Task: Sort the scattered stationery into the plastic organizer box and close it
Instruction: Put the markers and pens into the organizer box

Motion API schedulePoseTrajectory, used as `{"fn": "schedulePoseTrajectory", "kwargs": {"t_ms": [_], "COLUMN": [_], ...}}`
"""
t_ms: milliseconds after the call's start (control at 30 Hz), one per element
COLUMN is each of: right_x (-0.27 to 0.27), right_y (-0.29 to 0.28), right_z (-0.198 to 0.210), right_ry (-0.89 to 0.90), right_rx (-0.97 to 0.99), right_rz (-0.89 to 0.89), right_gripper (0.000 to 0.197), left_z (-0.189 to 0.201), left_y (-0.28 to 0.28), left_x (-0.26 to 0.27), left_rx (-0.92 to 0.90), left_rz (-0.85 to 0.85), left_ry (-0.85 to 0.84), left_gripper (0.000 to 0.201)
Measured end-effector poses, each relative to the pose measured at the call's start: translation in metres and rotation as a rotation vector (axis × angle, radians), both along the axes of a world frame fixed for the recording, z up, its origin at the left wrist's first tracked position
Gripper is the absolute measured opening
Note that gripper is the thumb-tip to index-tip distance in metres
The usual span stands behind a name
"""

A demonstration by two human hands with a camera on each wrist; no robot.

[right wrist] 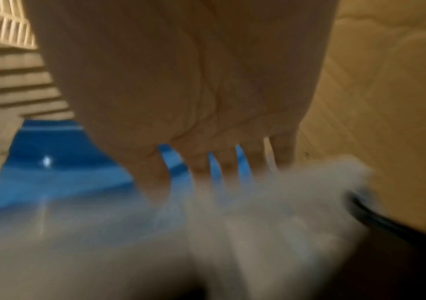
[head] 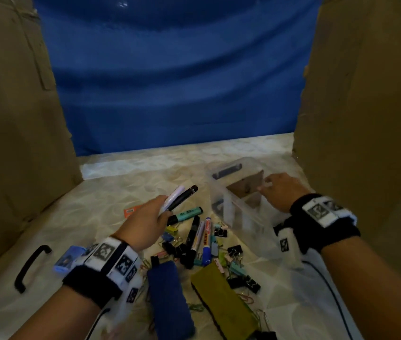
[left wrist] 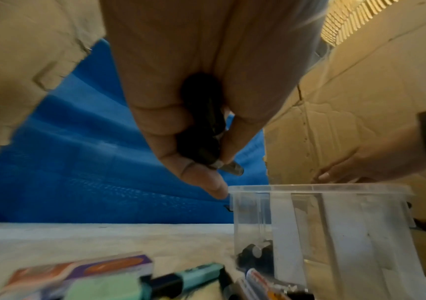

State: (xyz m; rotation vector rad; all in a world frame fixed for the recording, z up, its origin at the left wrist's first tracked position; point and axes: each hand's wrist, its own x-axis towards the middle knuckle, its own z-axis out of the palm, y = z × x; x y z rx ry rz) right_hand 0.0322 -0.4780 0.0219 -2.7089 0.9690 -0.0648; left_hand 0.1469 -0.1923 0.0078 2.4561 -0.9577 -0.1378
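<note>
**Two markers in the left hand, right hand at the organizer box**

At the far left a black handle (head: 31,267) is lying on the pale table (head: 126,173), with a small blue card box (head: 67,258) just beside the left wrist. The left hand (head: 143,224) is hovering over the table with its fingers curled round two pens: a black marker (head: 183,197) and a white marker (head: 173,196), both pointing up and away toward the box. The left wrist view is showing the black marker pinched between fingers and thumb.

Below and right of that hand, loose stationery is lying scattered: an orange packet (head: 132,211), a teal highlighter (head: 187,214), a blue whiteboard marker (head: 206,238), another black marker (head: 191,241), binder clips (head: 242,278) and paper clips. Nearer the camera, a blue eraser pad (head: 169,295) and an olive eraser pad (head: 221,298) are lying side by side.

Further right, the clear plastic organizer box (head: 233,207) is standing open on the table, its dividers visible. The right hand (head: 280,192) is reaching over its far right rim, fingers spread and touching the edge; whether it is gripping the rim cannot be told, as the right wrist view is blurred.
</note>
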Motion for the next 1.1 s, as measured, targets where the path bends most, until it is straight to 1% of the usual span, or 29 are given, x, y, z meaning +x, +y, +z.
{"fn": "schedulePoseTrajectory", "kwargs": {"t_ms": [67, 133, 200, 233, 300, 333, 400, 533, 633, 667, 700, 733, 800, 867, 933, 1000, 1067, 1100], "right_x": [-0.005, -0.006, -0.007, -0.007, -0.006, -0.006, -0.005, -0.004, -0.005, -0.006, -0.006, -0.007, -0.008, -0.008, -0.008, -0.007, -0.006, -0.006], "right_y": [-0.002, -0.001, 0.001, 0.001, 0.001, 0.0, 0.0, 0.0, 0.001, 0.001, 0.002, 0.002, 0.002, 0.002, 0.001, 0.001, 0.002, 0.005], "right_z": [-0.018, -0.026, -0.029, -0.031, -0.032, -0.032, -0.033, -0.033, -0.033, -0.034, -0.034, -0.034, -0.034, -0.034, -0.034, -0.033, -0.032, -0.03], "right_ry": [-0.052, -0.105, -0.129, -0.112, -0.078, -0.07, -0.069, -0.039, -0.028, -0.028, -0.028, -0.026, -0.029, -0.031, -0.029, -0.019, -0.037, -0.066], "right_rx": [-0.016, -0.057, -0.086, -0.089, -0.08, -0.079, -0.077, -0.099, -0.107, -0.107, -0.11, -0.112, -0.112, -0.103, -0.093, -0.079, -0.045, -0.031], "right_rz": [-0.068, -0.117, -0.138, -0.143, -0.153, -0.157, -0.157, -0.147, -0.142, -0.137, -0.134, -0.132, -0.131, -0.13, -0.127, -0.13, -0.146, -0.157], "right_gripper": [0.059, 0.061, 0.063, 0.065, 0.068, 0.069, 0.07, 0.07, 0.07, 0.07, 0.07, 0.07, 0.07, 0.07, 0.07, 0.069, 0.066, 0.064], "left_z": [0.011, 0.021, 0.026, 0.028, 0.027, 0.025, 0.018, 0.006, -0.014, -0.022, -0.026, -0.025, -0.011, 0.01, 0.024, 0.027, 0.021, 0.017], "left_y": [-0.032, -0.068, -0.105, -0.124, -0.159, -0.174, -0.2, -0.236, -0.25, -0.254, -0.255, -0.253, -0.238, -0.218, -0.188, -0.15, -0.113, -0.097], "left_x": [0.006, 0.013, 0.023, 0.028, 0.045, 0.051, 0.065, 0.076, 0.084, 0.089, 0.092, 0.089, 0.073, 0.059, 0.048, 0.042, 0.041, 0.041], "left_rx": [-0.006, 0.012, 0.068, 0.115, 0.222, 0.273, 0.342, 0.4, 0.447, 0.44, 0.44, 0.428, 0.38, 0.283, 0.153, 0.063, 0.065, 0.121], "left_rz": [-0.029, -0.059, -0.11, -0.125, -0.149, -0.164, -0.211, -0.279, -0.319, -0.303, -0.282, -0.257, -0.238, -0.219, -0.198, -0.178, -0.153, -0.135], "left_ry": [-0.037, -0.094, -0.168, -0.22, -0.33, -0.358, -0.34, -0.232, -0.259, -0.267, -0.253, -0.203, -0.116, -0.083, -0.077, -0.118, -0.137, -0.143], "left_gripper": [0.032, 0.033, 0.042, 0.046, 0.061, 0.069, 0.073, 0.065, 0.075, 0.069, 0.057, 0.048, 0.046, 0.041, 0.037, 0.035, 0.033, 0.031]}}
